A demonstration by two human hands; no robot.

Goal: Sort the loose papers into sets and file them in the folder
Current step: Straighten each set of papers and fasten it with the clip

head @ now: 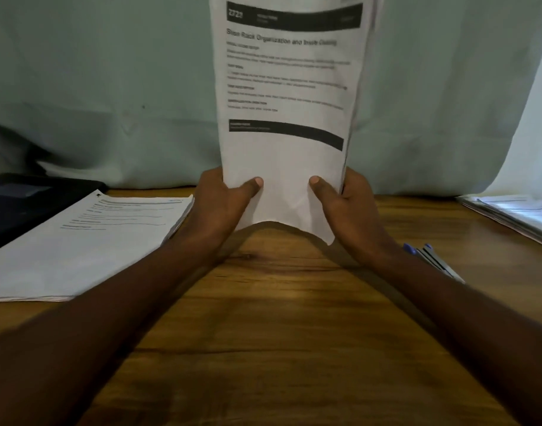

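A set of printed white papers stands upright in the middle of the view, its bottom edge on or just above the wooden table. My left hand grips the set's lower left side, thumb on the front sheet. My right hand grips the lower right side the same way. The fingers behind the sheets are hidden. A second stack of printed papers lies flat on the table to the left. A dark folder lies at the far left, partly under that stack.
More papers lie at the table's right edge. Pens with blue caps lie beside my right forearm. A pale green cloth hangs behind the table.
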